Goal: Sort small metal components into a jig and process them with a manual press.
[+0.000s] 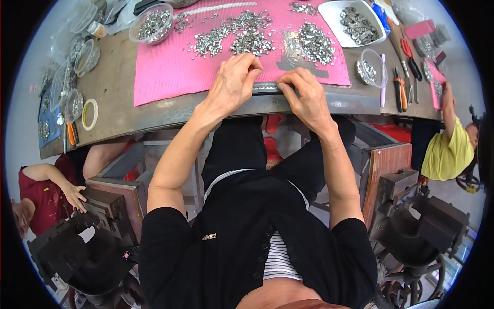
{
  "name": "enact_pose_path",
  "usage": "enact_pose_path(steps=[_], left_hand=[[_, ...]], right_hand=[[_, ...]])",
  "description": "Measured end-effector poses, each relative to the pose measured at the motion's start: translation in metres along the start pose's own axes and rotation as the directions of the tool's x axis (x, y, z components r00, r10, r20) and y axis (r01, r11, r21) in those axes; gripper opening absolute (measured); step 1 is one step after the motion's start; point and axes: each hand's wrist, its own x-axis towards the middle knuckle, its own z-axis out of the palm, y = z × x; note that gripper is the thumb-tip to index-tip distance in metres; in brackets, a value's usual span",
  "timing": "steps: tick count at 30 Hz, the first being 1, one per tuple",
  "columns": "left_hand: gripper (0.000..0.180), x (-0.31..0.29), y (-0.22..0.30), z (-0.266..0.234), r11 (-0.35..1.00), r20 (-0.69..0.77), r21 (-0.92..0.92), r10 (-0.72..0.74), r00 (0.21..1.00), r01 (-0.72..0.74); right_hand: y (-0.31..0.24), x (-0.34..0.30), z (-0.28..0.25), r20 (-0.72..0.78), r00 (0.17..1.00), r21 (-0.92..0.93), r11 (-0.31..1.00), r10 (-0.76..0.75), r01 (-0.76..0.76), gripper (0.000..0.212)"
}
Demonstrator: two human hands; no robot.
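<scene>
Taking the dark bar [265, 88] as the clock's centre, we have our left hand [234, 77] close in near ten and our right hand [307, 93] close at three, with a narrow gap between them. Bare pink mat [170, 74] gives us a wide lane at nine. Metal piles [252, 43] block us from about ten-thirty to twelve, and another heap [315, 44] around one-thirty. Farther out, a round tub [135, 35] obstructs ten, a white tray [332, 18] two. Near three, beyond the mat's edge, a clear cup [380, 74] and purple stick [383, 95] bar our way.
</scene>
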Motion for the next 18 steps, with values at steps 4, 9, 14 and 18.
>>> enact_pose_path(steps=[4, 9, 14, 18], left_hand=[[0.006, -0.006, 0.014, 0.005, 0.998, -0.007, -0.061, -0.002, 1.0, 0.001], [0.007, -0.011, 0.021, 0.014, 0.994, -0.023, -0.074, 0.08, 0.997, -0.081], [0.008, -0.011, 0.022, 0.017, 0.995, -0.014, -0.046, 0.091, 0.996, -0.092], [0.01, -0.011, 0.021, 0.02, 0.993, -0.023, -0.041, 0.11, 0.994, -0.111]], right_hand=[[-0.004, -0.004, 0.001, -0.012, 0.999, -0.112, 0.993, -0.032, 0.031, 0.012], [0.004, -0.012, 0.004, -0.115, 0.99, 0.121, 0.99, 0.085, -0.071, 0.01], [0.021, -0.026, 0.009, -0.167, 0.904, 0.371, 0.874, 0.394, -0.313, 0.008], [0.022, -0.027, 0.012, -0.19, 0.892, 0.403, 0.861, 0.409, -0.309, 0.009]])
